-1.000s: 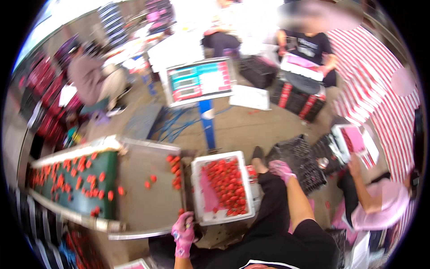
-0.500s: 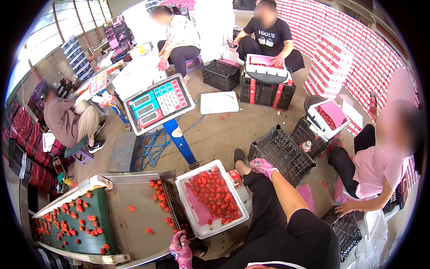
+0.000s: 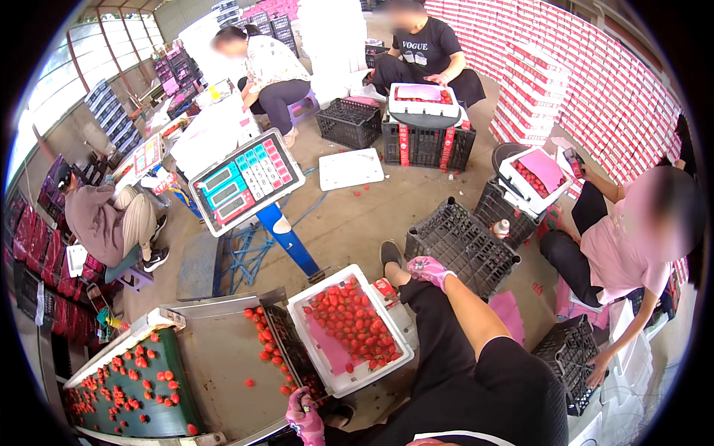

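My left hand (image 3: 306,418), in a pink patterned glove, is curled at the near corner of the metal sorting chute (image 3: 216,364). What its fingers close on, if anything, is hidden. My right hand (image 3: 430,271), gloved likewise, rests on my raised knee with fingers laid out and nothing visible in it. Between my hands stands a white foam box (image 3: 401,360) with a pink sheet, partly filled with red cherry tomatoes (image 3: 355,327). More tomatoes lie along the chute's right edge. Others are scattered on the green belt (image 3: 178,372) left of the chute.
A scale display (image 3: 247,182) on a blue post stands beyond the chute. Black crates (image 3: 462,247) are on the floor ahead, beside a bottle (image 3: 501,228). Co-workers sit to the left, the back and the right, some beside filled foam boxes (image 3: 424,102). Stacked cartons line the back right.
The view has shifted slightly. Tomatoes on the belt have advanced toward the chute. The person at right has leaned down with one hand at a crate. Both my hands keep nearly their places.
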The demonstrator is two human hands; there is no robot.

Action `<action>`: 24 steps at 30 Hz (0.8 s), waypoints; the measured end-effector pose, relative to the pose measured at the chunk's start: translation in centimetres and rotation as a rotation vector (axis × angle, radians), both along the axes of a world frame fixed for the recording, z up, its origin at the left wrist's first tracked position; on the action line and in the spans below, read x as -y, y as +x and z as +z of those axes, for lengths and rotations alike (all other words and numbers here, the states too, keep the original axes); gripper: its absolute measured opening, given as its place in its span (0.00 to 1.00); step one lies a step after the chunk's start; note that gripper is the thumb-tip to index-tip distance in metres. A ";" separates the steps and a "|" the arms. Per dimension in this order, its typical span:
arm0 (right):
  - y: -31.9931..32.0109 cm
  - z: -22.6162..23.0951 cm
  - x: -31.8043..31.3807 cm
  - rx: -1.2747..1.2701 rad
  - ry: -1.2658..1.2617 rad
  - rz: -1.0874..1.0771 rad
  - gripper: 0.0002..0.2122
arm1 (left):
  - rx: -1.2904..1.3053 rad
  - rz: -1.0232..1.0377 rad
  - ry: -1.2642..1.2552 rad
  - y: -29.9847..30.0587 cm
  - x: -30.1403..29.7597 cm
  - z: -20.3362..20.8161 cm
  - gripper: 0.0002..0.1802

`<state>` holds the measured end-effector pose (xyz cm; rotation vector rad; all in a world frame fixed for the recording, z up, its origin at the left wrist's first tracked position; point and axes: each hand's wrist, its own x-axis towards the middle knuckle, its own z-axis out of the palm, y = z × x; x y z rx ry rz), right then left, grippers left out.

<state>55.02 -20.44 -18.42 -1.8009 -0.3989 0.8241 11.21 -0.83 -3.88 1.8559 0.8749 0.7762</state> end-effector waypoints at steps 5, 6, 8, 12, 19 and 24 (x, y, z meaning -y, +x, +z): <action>1.0 -2.4 1.0 -0.111 0.141 -0.002 0.11 | -0.023 0.021 -0.086 0.2 0.0 -0.5 0.09; 1.0 -2.9 0.9 -0.152 0.151 -0.035 0.11 | -0.016 0.021 -0.098 0.2 0.0 -0.6 0.09; 1.6 -4.4 1.5 -0.057 0.101 -0.028 0.07 | 0.003 0.009 -0.127 0.5 0.1 -0.8 0.09; 1.0 -3.5 0.7 -0.089 0.055 -0.045 0.07 | 0.011 -0.033 0.009 0.1 -0.6 -1.9 0.10; 0.2 0.5 1.4 0.123 -0.077 0.097 0.08 | 0.014 -0.011 0.009 0.5 0.2 -0.9 0.10; -0.2 0.7 0.4 -0.036 -0.045 0.026 0.09 | 0.020 -0.026 0.090 0.1 -0.2 -0.4 0.10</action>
